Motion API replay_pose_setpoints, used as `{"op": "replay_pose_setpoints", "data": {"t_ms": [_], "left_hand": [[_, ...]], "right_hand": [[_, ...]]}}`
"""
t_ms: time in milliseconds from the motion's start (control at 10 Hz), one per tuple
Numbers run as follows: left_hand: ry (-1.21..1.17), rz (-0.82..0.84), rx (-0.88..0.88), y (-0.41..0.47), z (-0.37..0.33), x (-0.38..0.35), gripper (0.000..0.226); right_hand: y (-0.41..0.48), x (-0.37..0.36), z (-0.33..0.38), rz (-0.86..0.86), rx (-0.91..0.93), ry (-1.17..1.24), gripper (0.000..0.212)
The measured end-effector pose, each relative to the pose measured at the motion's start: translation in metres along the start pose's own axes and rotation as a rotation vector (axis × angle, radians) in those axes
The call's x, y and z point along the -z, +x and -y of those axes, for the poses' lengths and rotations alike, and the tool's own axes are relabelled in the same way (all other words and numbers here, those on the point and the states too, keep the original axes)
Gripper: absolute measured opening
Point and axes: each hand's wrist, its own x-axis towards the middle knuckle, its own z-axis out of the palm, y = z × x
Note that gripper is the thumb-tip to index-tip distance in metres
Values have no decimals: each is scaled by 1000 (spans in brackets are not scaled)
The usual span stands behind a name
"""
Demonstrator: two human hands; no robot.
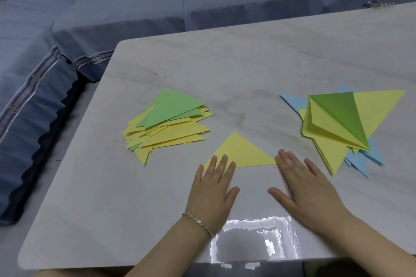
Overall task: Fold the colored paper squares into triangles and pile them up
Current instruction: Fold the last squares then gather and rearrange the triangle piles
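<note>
Both hands lay flat, fingers straight, as I watched from my station; the left hand (211, 189) pressed its fingertips on the left corner of the folded yellow triangle (242, 153); the right hand (308, 184) rested on the table (247, 63) at its right corner; the pile of triangles (166, 123) sat left, the loose paper stack (337, 123) right.

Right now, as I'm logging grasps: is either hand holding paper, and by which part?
Nothing is gripped. The left hand lies flat, fingertips on the left corner of the yellow triangle; the right hand lies flat beside its right corner.
</note>
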Motion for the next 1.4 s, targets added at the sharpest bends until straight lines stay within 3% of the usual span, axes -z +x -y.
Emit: {"op": "replay_pose_setpoints", "data": {"t_ms": [100,300,400,500,600,700,800,900,1000,1100,1200,1300,1400], "left_hand": [[-13,31,-5,4,-13,3,64],[8,87,-179,24,-53,4,71],[10,78,-142,23,-46,5,68],[-20,30,-160,12,-23,6,48],[-58,10,-121,2,-4,9,48],[-111,24,-108,-8,20,10,74],[-102,1,-49,-20,39,10,79],[-71,-32,39,-26,41,15,68],[-132,-261,150,-15,31,23,39],[-304,-188,335,1,22,38,30],[-457,-72,422,26,17,46,47],[-452,12,433,40,13,47,43],[-513,-2,408,40,11,48,22]], "right_hand": [[0,-3,1,5,-7,1,76],[1,-7,0,-25,-4,4,77],[1,-8,0,-17,-12,-2,76],[1,-6,1,-24,-12,-8,77],[1,-5,1,-35,-10,-3,78],[1,-5,1,-29,-4,-10,78],[1,-5,1,-27,-6,-14,78],[1,-5,2,-34,-6,-7,78],[1,-7,2,-37,-15,-1,79],[1,-10,2,-38,-23,7,78],[1,-10,2,-38,-30,7,78],[1,-10,3,-39,-35,10,79],[1,-10,3,-44,-37,17,79]]}}
